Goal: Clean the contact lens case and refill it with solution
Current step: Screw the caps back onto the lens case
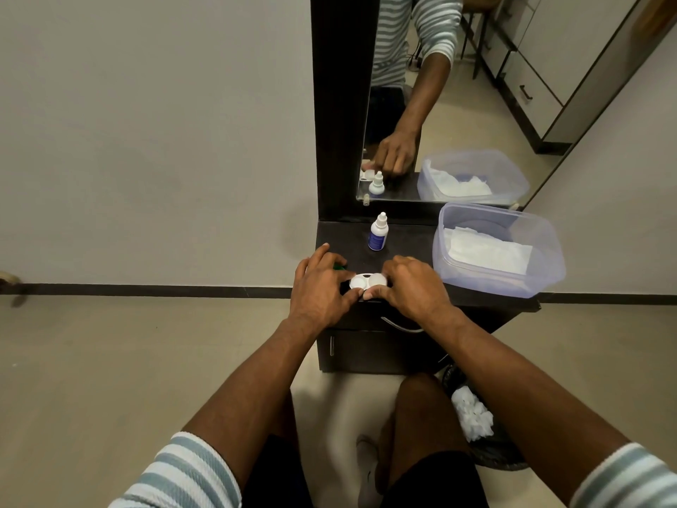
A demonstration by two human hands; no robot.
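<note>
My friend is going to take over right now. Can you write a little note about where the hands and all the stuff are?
Left hand: fingers on the left end of the contact lens case, at the shelf's front edge.
Right hand: fingers on the case's right end.
Case: white, both round wells showing.
Something green peeks out behind the left hand; unclear what.
Solution bottle: upright behind the case, cap on, untouched.
Plastic tub at right holds white tissues.
Done: cannot tell whether it has been cleaned.
Left: refill with solution.

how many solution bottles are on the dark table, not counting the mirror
1: a small white dropper bottle with a blue label stands upright behind the white contact lens case, near the mirror. Hands could hide small items.
</note>
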